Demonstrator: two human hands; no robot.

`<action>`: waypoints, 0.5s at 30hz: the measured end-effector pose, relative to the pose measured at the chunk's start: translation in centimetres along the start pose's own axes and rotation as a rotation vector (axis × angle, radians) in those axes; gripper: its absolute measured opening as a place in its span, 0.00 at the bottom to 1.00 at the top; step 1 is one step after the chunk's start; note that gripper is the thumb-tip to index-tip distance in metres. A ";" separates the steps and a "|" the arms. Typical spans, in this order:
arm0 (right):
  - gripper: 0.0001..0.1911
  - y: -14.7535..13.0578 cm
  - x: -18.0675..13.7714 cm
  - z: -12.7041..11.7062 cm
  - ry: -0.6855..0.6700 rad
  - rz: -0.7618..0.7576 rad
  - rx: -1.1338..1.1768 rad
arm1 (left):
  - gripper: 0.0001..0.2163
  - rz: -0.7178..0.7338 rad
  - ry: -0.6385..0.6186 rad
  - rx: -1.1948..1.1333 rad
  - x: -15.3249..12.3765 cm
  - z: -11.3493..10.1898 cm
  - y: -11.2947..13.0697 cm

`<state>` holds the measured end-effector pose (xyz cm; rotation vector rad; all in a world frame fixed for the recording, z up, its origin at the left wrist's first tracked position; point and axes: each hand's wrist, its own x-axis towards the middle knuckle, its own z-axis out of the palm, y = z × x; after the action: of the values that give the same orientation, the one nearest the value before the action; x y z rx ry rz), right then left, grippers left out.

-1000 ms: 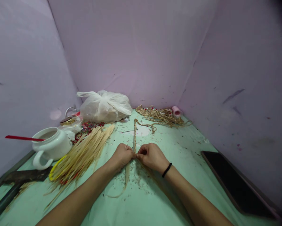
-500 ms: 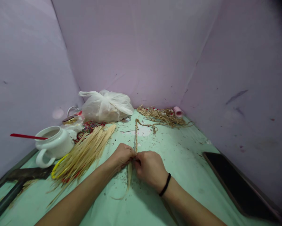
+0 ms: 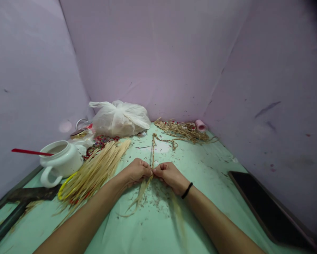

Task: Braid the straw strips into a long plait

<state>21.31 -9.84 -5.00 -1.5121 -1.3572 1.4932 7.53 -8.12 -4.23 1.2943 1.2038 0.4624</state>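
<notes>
A thin braided straw cord [image 3: 153, 150] runs from my fingertips away over the green tabletop, bending right at its far end. My left hand [image 3: 139, 171] pinches the near end of this cord, with loose pale fibre strands [image 3: 141, 194] hanging below it. Close against it, my right hand [image 3: 169, 175], with a black band at the wrist, pinches the same spot. Another strand [image 3: 178, 211] trails below the right hand, blurred. To the left of my left hand lies a bundle of dry flat straw strips [image 3: 100, 173].
A white teapot-like pot [image 3: 63, 160] with a red stick stands at left, near a dark hammer-shaped tool [image 3: 31, 195]. At the back are a tied white plastic bag [image 3: 120, 120], a heap of braided cords [image 3: 184, 131] and a pink spool [image 3: 200, 125]. A dark tablet-like slab [image 3: 266, 208] lies right.
My right hand has turned and opened its fist into a fingertip pinch, shifting slightly up. The loose strands below have spread, one now trailing under the right hand.
</notes>
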 end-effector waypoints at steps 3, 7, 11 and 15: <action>0.11 0.5 0.4 -0.1 0.021 -0.064 -0.048 | 0.04 -0.008 0.033 0.121 -0.1 -0.1 0.2; 0.10 0.8 0.6 0.0 0.026 -0.089 -0.045 | 0.06 0.012 0.073 0.310 -0.4 -0.4 0.5; 0.07 0.8 0.4 0.2 0.046 -0.073 -0.008 | 0.07 0.039 0.166 0.571 -1.3 0.1 1.2; 0.05 0.9 0.3 0.4 0.063 -0.067 0.112 | 0.10 0.064 0.352 0.897 -2.8 2.6 1.8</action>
<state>21.08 -9.91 -6.01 -1.4179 -1.2543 1.4437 9.32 -11.14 -1.96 2.0697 1.7683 0.1848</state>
